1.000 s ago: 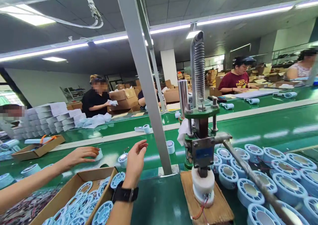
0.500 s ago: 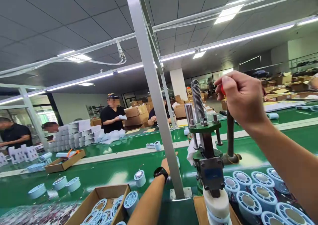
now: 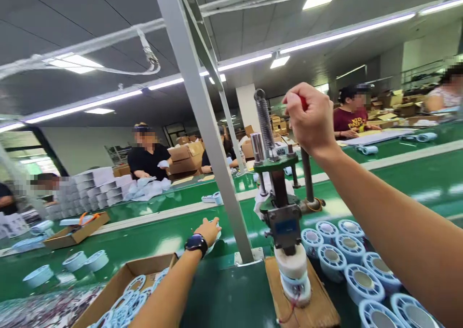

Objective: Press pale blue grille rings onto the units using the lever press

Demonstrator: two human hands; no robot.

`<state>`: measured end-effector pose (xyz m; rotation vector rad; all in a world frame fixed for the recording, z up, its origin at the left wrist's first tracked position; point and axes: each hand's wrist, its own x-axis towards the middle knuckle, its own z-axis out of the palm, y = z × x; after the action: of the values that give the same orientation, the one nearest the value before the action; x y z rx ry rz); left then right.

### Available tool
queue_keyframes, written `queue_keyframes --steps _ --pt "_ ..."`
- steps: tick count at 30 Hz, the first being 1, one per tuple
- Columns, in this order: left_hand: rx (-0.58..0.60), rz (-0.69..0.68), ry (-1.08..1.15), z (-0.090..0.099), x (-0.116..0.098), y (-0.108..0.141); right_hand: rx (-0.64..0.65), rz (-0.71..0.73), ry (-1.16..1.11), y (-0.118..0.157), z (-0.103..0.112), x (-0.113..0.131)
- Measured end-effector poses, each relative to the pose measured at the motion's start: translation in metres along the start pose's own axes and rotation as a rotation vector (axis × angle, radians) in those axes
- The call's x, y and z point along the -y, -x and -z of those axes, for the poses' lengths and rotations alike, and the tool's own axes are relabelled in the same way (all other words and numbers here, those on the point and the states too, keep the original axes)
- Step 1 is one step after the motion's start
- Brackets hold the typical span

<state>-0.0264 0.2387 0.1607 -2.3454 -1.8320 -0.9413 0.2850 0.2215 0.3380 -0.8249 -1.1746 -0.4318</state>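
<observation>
My right hand [image 3: 311, 118] is closed around the red knob of the upright lever [image 3: 308, 176] on a green hand press [image 3: 280, 202]. Under the press, a white round block [image 3: 290, 261] sits on a light blue round housing [image 3: 294, 283] with thin red wires, on a cardboard pad [image 3: 321, 308]. My left hand [image 3: 208, 231], wearing a dark watch, reaches out left of the metal post. Its fingers curve over another light blue round housing [image 3: 217, 245], mostly hidden beneath the hand.
Several blue housings with grey discs [image 3: 363, 276] crowd the right side. A cardboard box [image 3: 126, 275] of blue rings stands at left, beside bagged wires [image 3: 39, 308]. The metal post [image 3: 217, 149] rises between my arms. Co-workers sit beyond the green conveyor [image 3: 144, 224].
The view has shifted to the right. My left hand has come out from behind the post to its left side, over a blue housing. My right hand stays on the lever knob.
</observation>
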Motion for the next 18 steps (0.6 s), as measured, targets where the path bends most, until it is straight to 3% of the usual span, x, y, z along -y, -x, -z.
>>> queue_keyframes --steps 5,8,10,14,16,18 --pt "0.378 -0.002 -0.228 -0.003 -0.009 0.055 0.096 -0.015 0.094 -0.019 -0.004 -0.003" --pt "0.399 0.001 -0.419 -0.008 -0.007 0.103 0.217 -0.053 0.128 0.0 0.026 0.014" --pt "0.309 0.009 -0.563 -0.015 -0.005 0.127 0.24 -0.124 0.149 0.05 0.054 0.026" --pt "0.134 0.065 -0.662 -0.015 -0.002 0.144 0.21 -0.524 0.047 0.211 0.092 0.032" --pt "0.141 0.111 -0.631 0.001 0.004 0.138 0.41 -0.691 0.071 0.278 0.092 0.029" --pt "0.169 0.165 -0.596 0.028 0.02 0.123 0.597 -0.808 0.066 0.315 0.085 0.027"
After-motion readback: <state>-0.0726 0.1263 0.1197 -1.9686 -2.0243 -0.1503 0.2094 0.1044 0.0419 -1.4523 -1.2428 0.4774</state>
